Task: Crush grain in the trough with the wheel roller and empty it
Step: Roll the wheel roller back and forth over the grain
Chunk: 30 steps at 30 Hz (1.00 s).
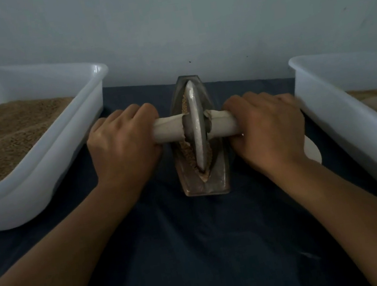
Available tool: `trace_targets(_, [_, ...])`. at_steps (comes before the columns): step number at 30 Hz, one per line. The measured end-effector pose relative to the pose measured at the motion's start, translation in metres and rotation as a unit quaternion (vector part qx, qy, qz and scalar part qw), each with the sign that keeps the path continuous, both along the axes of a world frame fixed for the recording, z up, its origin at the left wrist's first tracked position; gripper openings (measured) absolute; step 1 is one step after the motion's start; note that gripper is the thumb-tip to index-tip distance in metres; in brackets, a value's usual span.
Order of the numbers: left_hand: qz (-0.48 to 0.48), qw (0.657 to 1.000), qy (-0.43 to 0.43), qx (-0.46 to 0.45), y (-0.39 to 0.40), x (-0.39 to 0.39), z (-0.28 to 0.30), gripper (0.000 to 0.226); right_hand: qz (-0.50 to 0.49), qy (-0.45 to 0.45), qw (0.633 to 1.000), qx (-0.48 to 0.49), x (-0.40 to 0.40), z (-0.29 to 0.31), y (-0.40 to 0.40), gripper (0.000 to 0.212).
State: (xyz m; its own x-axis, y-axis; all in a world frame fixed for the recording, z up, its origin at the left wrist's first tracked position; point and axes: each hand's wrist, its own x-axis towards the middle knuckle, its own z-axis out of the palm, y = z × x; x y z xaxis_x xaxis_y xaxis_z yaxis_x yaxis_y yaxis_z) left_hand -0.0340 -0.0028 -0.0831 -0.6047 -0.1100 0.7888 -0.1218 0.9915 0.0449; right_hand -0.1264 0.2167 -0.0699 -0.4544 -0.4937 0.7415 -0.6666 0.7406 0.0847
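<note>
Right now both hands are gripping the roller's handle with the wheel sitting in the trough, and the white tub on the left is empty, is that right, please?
Not quite: the white tub on the left holds brown grain, as the head view shows. The rest stands: the left hand and right hand grip the handle, with the wheel in the trough.

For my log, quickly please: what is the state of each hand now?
Left hand: closed around the left end of the wheel roller handle.
Right hand: closed around the right end of the handle.

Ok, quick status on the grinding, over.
Left hand and right hand grip the wheel roller handles. Wheel sits in the trough, on grain. Nothing in the way.
</note>
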Motion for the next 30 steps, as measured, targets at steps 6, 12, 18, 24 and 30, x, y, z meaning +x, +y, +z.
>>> trace_targets(6, [0.014, 0.999, -0.040, -0.012, -0.004, -0.012, 0.000, 0.013, -0.030, -0.008, 0.999, 0.034, -0.018, -0.003, -0.006, 0.017])
trace_targets(12, [0.046, 0.991, -0.075, -0.102, -0.005, -0.034, 0.016, 0.028, -0.064, -0.054, 0.995, 0.049, -0.033, -0.010, -0.007, 0.020])
trace_targets(18, [0.096, 0.972, -0.190, -0.103, -0.012, -0.060, 0.024, 0.030, -0.091, -0.123, 0.984, 0.089, -0.053, -0.002, -0.014, 0.014])
trace_targets(24, [0.086, 0.941, -0.324, -0.040, -0.021, -0.086, 0.043, 0.031, -0.101, -0.226, 0.952, 0.179, -0.087, 0.021, -0.030, 0.021])
trace_targets(30, [0.076, 0.904, -0.420, -0.004, -0.032, -0.116, 0.056, 0.028, -0.083, -0.326, 0.915, 0.220, -0.118, 0.033, -0.041, 0.029])
